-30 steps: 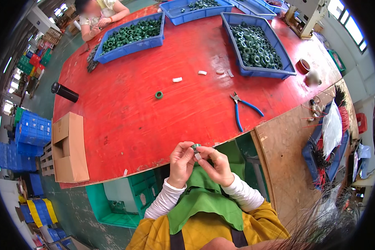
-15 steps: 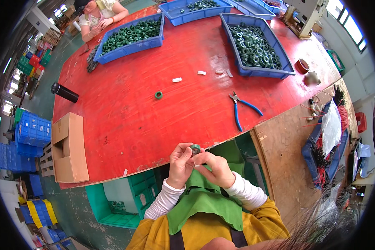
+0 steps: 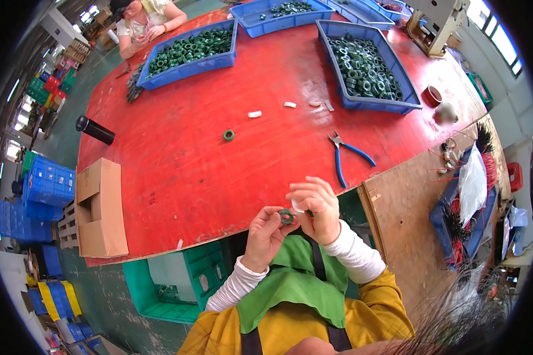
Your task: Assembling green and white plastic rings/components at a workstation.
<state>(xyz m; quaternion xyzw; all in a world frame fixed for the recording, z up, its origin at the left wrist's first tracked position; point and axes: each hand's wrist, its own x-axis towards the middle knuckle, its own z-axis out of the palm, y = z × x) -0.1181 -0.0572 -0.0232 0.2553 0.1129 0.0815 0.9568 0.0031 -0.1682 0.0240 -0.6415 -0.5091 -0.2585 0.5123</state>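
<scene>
At the near edge of the table, my left hand (image 3: 263, 239) pinches a small dark green ring (image 3: 286, 217) between thumb and fingertips. Close on its right is my right hand (image 3: 317, 210), raised, its outer fingers extended. Between the right thumb and index finger shows a curved white strip (image 3: 296, 205), just above the ring; whether the strip touches the ring I cannot tell. Another green ring (image 3: 228, 135) lies alone on the red table (image 3: 177, 142). Further back are several short white pieces, one of them a white strip (image 3: 254, 114).
Blue-handled cutting pliers (image 3: 340, 163) lie opened to the right. Blue trays (image 3: 373, 106) of green rings stand at the back. A cardboard box (image 3: 109, 207) and a black bottle (image 3: 95, 129) are at the left. A co-worker (image 3: 142, 26) sits at the far left.
My right hand has lifted up and away from the left hand, its fingers spreading, with the white strip now showing. My left hand has shifted slightly right, the ring still pinched.
</scene>
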